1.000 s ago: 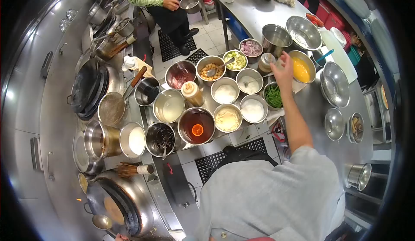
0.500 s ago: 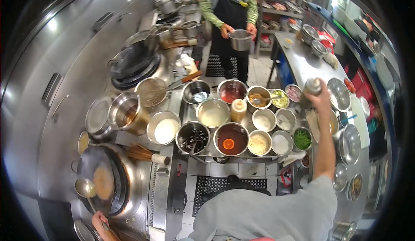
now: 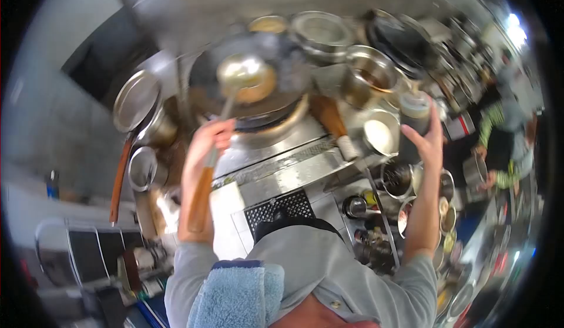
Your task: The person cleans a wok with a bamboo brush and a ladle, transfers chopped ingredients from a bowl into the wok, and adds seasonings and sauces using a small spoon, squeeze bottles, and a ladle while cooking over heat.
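My left hand (image 3: 212, 140) is closed around the handle of a metal ladle (image 3: 239, 71). The ladle bowl hangs over a dark wok (image 3: 205, 72), where a light brown patch of food or liquid (image 3: 264, 90) shows. To the right, my right hand (image 3: 427, 137) grips a jar with a pale top (image 3: 415, 104), thumb on one side and fingers on the other; the jar is blurred. A pot with white contents (image 3: 380, 134) stands just left of that hand, and a metal pot with brown liquid (image 3: 370, 72) is behind it.
A bamboo brush (image 3: 330, 119) lies right of the wok. A strainer (image 3: 137, 101) and a small pot (image 3: 144, 169) are at left. Several ingredient bowls stand at lower right. A co-worker (image 3: 508, 128) holds a metal pot (image 3: 474, 170) at far right.
The view has swung left to the wok. My right hand has taken hold of the jar and carried it from the right counter towards the stove. My left hand and the ladle are now fully visible.
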Available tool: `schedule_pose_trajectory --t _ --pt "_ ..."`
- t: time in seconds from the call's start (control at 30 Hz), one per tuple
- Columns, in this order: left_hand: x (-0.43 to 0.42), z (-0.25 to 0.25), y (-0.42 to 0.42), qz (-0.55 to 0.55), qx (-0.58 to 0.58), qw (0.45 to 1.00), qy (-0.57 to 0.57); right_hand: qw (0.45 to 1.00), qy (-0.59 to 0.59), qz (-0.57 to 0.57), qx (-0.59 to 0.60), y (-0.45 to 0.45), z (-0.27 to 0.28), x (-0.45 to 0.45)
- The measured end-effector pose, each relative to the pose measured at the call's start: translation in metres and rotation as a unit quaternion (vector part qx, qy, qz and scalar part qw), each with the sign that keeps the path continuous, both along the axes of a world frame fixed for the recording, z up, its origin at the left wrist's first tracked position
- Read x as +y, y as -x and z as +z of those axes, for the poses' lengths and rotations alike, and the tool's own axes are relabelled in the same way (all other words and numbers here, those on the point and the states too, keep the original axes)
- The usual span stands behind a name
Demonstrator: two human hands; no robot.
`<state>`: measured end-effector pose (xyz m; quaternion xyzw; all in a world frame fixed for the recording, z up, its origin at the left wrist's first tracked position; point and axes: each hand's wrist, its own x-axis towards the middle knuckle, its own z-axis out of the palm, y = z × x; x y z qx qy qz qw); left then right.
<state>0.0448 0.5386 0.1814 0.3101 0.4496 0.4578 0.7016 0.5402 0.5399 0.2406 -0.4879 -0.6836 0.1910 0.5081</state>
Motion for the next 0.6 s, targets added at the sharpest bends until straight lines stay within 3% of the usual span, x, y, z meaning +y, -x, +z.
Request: schedule_pose_trajectory --t 0.07,0.2,0.3,0.4,0.5,0.6 --pt "-0.010 0.005 -0.012 0.008 -0.041 0.999 -0.002 0.995 0.011 0.092 -0.041 0.061 -0.013 0.050" --pt "-0.022 0.003 -0.028 0.013 -0.088 0.996 0.000 0.945 0.067 0.193 -0.255 0.157 -0.021 0.119" --pt "-0.027 0.003 -0.033 0.009 -0.079 0.997 0.005 0.823 0.085 0.136 -0.544 0.210 -0.014 0.144" --pt "-0.028 0.001 -0.035 0.017 -0.071 0.997 0.004 0.804 0.074 0.098 -0.582 0.228 -0.025 0.177" --pt "-0.025 0.001 -0.027 0.011 -0.064 0.998 -0.002 0.854 0.106 0.095 -0.500 0.225 -0.011 0.176" --pt "-0.018 0.003 -0.024 0.037 -0.057 0.998 0.003 0.965 0.073 0.160 -0.192 0.193 -0.039 0.188"
